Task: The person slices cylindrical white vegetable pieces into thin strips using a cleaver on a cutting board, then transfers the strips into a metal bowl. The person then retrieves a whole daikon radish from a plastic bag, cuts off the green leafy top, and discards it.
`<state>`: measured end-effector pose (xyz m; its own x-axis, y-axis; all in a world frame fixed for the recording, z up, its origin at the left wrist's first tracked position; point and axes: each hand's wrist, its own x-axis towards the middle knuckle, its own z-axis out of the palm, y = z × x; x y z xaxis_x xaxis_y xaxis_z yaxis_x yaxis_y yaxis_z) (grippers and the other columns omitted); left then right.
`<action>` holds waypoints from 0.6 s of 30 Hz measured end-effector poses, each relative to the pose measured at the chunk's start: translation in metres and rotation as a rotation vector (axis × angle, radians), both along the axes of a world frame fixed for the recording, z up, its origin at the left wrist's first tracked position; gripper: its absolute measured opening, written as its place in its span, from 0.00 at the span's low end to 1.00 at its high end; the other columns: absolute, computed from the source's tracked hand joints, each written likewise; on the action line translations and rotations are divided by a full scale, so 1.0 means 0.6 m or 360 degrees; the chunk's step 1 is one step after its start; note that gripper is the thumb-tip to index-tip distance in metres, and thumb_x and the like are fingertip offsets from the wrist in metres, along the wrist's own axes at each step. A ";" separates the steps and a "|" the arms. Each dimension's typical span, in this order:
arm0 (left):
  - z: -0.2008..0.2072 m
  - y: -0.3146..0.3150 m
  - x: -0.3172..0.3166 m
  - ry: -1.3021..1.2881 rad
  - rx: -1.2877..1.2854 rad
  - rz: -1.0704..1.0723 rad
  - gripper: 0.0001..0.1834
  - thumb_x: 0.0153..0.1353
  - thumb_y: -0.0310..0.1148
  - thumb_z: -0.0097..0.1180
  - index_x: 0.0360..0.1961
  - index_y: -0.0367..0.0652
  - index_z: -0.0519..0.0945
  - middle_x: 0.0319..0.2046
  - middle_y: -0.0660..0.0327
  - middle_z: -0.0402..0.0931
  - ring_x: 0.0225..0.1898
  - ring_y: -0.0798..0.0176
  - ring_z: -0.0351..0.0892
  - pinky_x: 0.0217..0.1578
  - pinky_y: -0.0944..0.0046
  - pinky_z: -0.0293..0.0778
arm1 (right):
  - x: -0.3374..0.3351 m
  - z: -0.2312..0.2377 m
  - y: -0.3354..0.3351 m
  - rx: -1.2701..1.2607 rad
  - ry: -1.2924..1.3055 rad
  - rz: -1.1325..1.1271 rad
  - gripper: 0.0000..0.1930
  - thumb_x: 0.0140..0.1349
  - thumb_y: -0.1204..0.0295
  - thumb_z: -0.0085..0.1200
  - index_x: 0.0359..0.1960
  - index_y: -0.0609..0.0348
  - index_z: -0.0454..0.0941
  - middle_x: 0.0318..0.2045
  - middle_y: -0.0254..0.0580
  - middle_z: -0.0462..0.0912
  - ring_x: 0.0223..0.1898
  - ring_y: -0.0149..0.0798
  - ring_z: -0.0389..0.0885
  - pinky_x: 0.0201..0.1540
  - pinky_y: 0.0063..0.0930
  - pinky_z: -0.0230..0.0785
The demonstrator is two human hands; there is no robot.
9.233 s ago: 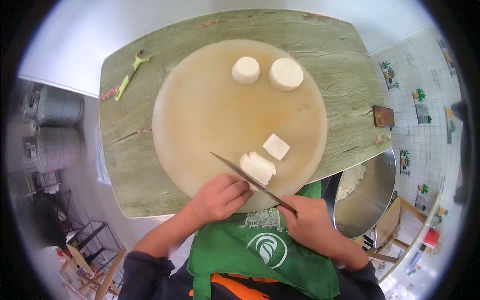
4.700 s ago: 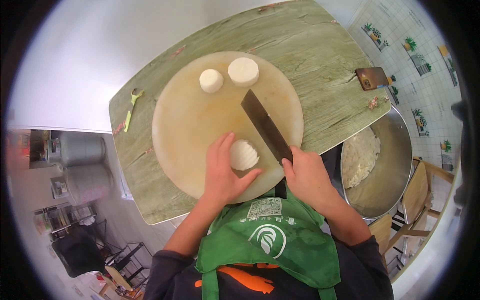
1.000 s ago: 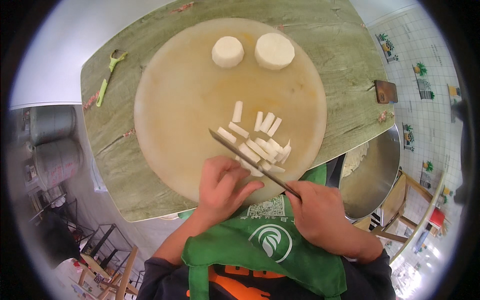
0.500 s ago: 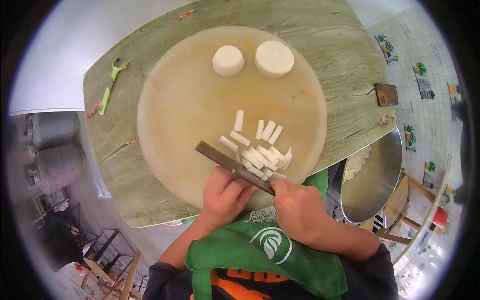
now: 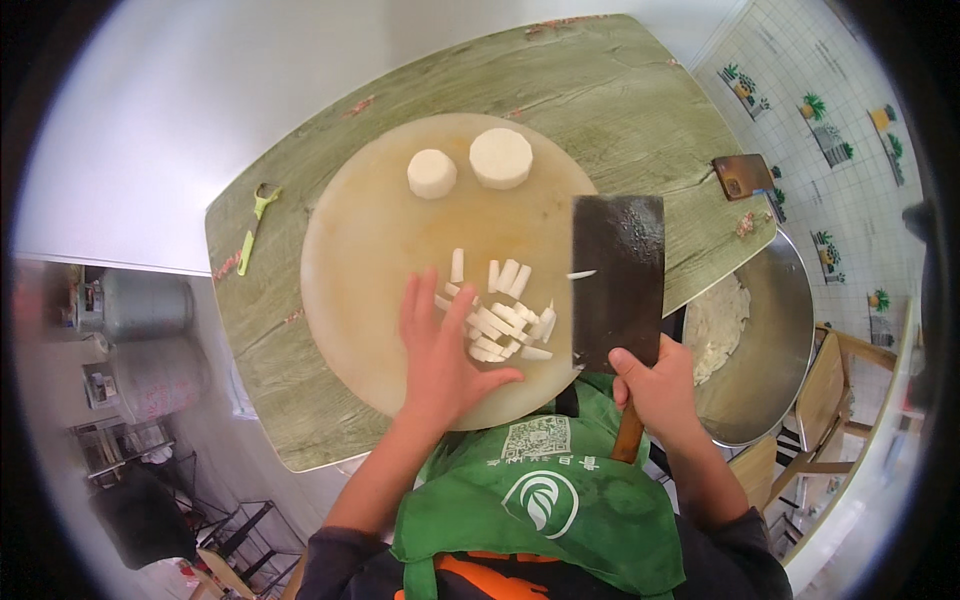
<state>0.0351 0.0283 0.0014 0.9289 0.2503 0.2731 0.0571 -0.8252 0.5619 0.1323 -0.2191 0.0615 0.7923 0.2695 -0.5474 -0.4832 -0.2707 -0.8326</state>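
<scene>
a: since half a second ago the cleaver (image 5: 617,280) has been laid flat beside the white sticks (image 5: 505,322) on the round board (image 5: 350,270), gripped by the right hand (image 5: 655,385).

b: sticks could be scattered if swept carelessly by the spread left hand (image 5: 440,355).

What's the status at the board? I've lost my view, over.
Left hand flat beside the white strips. Right hand holds cleaver, blade flat over the board edge. Two round pieces uncut, clear of the hands.
</scene>
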 end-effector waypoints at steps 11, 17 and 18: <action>-0.001 -0.029 0.078 0.0046 -0.0035 -0.0232 0.52 0.34 0.39 0.85 0.66 0.50 0.76 0.74 0.47 0.60 0.77 0.36 0.53 0.73 0.38 0.57 | -0.016 -0.072 -0.002 0.0186 0.0265 0.0108 0.07 0.69 0.76 0.60 0.40 0.68 0.77 0.22 0.39 0.80 0.17 0.30 0.78 0.17 0.25 0.70; -0.013 -0.022 0.084 -0.0080 -0.0295 -0.0183 0.43 0.41 0.36 0.82 0.63 0.49 0.79 0.70 0.47 0.66 0.73 0.37 0.61 0.70 0.41 0.64 | -0.023 -0.084 0.087 0.0245 0.0164 0.0341 0.08 0.66 0.75 0.58 0.35 0.70 0.78 0.22 0.43 0.82 0.19 0.35 0.83 0.19 0.31 0.75; -0.014 -0.019 0.084 -0.0100 -0.0363 -0.0155 0.42 0.42 0.35 0.81 0.62 0.48 0.79 0.70 0.47 0.66 0.72 0.38 0.62 0.69 0.41 0.64 | -0.025 -0.085 0.099 0.0282 0.0156 0.0360 0.08 0.66 0.74 0.58 0.35 0.69 0.78 0.22 0.43 0.82 0.18 0.36 0.83 0.19 0.31 0.75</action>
<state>0.0858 0.0166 -0.0068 0.9346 0.2221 0.2777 -0.0573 -0.6767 0.7340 0.1174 -0.1595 0.0104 0.6468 0.5313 -0.5472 -0.5077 -0.2354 -0.8287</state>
